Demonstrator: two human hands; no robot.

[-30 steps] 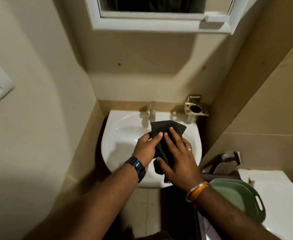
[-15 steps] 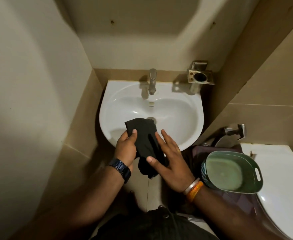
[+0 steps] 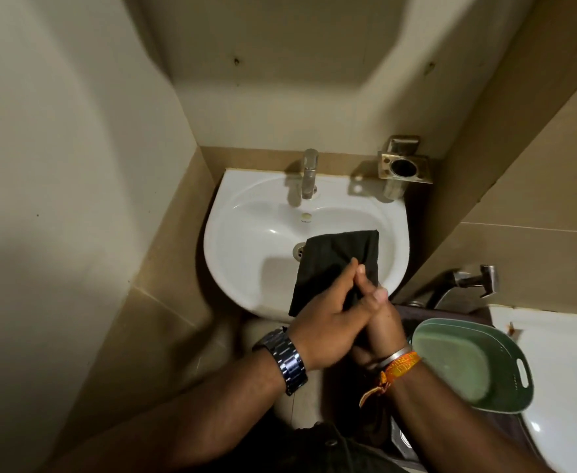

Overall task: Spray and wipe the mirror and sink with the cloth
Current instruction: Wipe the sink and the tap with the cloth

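Both hands, left (image 3: 328, 332) and right (image 3: 381, 324), are gripping the cloth (image 3: 338, 264), seemingly folding it; flatter folds should wipe the sink (image 3: 246, 233) better.

The cloth (image 3: 338, 264) covers part of the drain (image 3: 299, 250). The left hand (image 3: 328, 327) hides most of the right hand (image 3: 382, 322). The toilet (image 3: 560, 387) is cut off.

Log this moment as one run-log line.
left hand: holds cloth | right hand: holds cloth | cloth: over sink basin | mirror: out of view
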